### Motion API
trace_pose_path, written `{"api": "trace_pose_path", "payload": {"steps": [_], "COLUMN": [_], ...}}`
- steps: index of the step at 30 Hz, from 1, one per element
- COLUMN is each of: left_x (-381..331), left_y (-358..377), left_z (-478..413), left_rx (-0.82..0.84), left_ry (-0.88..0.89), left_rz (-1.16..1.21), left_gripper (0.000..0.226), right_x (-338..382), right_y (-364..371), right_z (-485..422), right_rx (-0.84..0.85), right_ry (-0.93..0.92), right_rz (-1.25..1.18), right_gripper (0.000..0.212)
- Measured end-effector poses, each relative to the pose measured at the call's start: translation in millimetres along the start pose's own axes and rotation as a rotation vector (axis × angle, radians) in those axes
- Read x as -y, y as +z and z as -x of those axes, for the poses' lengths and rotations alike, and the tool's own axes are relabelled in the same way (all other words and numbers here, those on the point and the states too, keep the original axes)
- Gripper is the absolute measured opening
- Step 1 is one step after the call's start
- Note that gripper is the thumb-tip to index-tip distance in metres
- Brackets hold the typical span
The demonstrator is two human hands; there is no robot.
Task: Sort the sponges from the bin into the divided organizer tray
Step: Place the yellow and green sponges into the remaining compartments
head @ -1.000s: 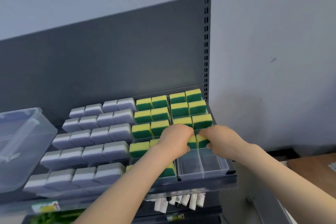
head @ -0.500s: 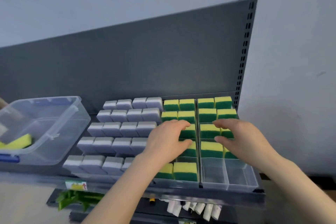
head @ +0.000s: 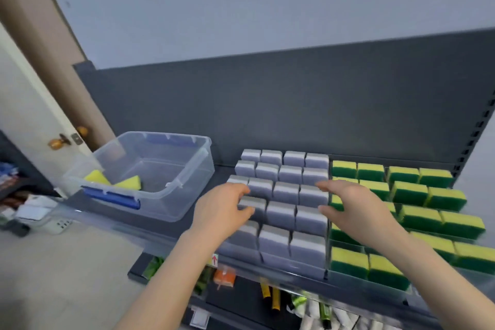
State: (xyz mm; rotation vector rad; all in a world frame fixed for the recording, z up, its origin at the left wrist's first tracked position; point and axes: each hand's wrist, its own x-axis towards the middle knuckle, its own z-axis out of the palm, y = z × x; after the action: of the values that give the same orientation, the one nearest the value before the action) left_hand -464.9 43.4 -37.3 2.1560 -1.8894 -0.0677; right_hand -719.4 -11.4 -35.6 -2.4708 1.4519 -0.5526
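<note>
Over the grey sponges (head: 284,192) — left hand (head: 222,213) and right hand (head: 357,209), both empty, fingers relaxed.

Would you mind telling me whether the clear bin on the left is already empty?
No, two yellow sponges lie inside the clear bin, near its blue handle.

pale wall (head: 267,8) — dark shelf back panel (head: 267,104), door (head: 24,104) left.
</note>
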Motion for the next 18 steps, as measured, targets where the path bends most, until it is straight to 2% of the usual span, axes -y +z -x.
{"api": "trace_pose_path", "payload": {"steps": [7, 10, 18], "left_x": [125.6, 172.3, 269.7], "left_y": [-54.2, -74.7, -108.5], "left_z": [25.1, 34.2, 40.9], "left_rx": [-0.071, -0.084, -0.100], "left_ry": [-0.102, -0.138, -0.192], "left_rz": [-0.041, -0.060, -0.076], "left_gripper": [0.046, 0.040, 0.038], "right_x": [121.5, 165.8, 251.2], "right_y": [37.6, 54.4, 89.8], "right_z": [-40.6, -53.1, -83.0], "right_rx": [0.005, 0.002, 0.033], "right_ry": [-0.073, -0.114, -0.187], "right_rz": [-0.014, -0.021, -0.031], "right_gripper": [0.049, 0.048, 0.049]}}
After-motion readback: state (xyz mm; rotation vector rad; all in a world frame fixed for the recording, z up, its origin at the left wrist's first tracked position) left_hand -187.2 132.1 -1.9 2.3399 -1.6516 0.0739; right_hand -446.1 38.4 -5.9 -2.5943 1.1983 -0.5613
